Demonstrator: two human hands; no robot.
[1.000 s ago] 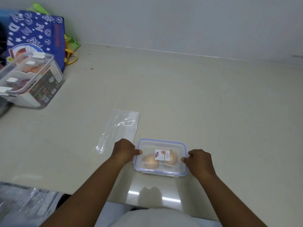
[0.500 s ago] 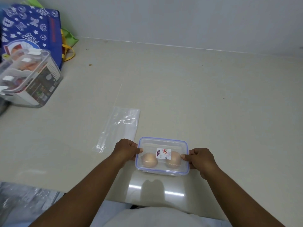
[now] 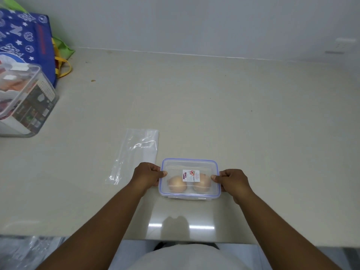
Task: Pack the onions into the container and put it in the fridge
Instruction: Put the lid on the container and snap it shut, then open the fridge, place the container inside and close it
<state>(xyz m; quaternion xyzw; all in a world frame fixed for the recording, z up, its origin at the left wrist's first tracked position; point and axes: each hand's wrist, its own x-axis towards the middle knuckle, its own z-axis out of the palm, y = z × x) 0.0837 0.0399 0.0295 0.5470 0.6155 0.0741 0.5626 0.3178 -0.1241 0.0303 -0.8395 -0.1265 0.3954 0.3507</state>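
Two hands, left [image 3: 147, 175] and right [image 3: 234, 182], grip clamped on the short sides of the container [image 3: 190, 179], thumbs over the lid; a second ago they only pressed its edges. Packing judged complete; carrying pending. Container: clear, blue-rimmed, labelled, two onions [image 3: 177, 183] inside, near the worktop [image 3: 253, 123] front edge.

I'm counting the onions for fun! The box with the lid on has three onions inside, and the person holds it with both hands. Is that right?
Not quite. The head view shows two onions inside the box, not three. The rest holds: the lid is on, and the left hand and right hand hold the box's two ends.
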